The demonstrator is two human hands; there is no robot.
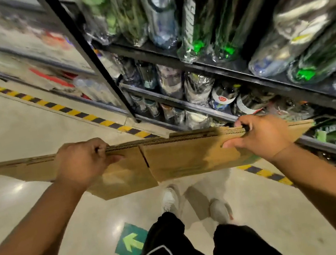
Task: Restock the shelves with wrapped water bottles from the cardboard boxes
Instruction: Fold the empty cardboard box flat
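Flat brown cardboard sheet (174, 159) across my front, dark metal shelves (219, 68) packed with wrapped bottles (160, 13) rightward, pale floor (9, 142) open leftward.

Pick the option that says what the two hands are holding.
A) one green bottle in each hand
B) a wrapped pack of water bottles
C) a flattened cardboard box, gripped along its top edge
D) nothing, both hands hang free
C: the left hand and the right hand each curl over the upper edge of the flattened cardboard box, which is held flat and wide above the floor.
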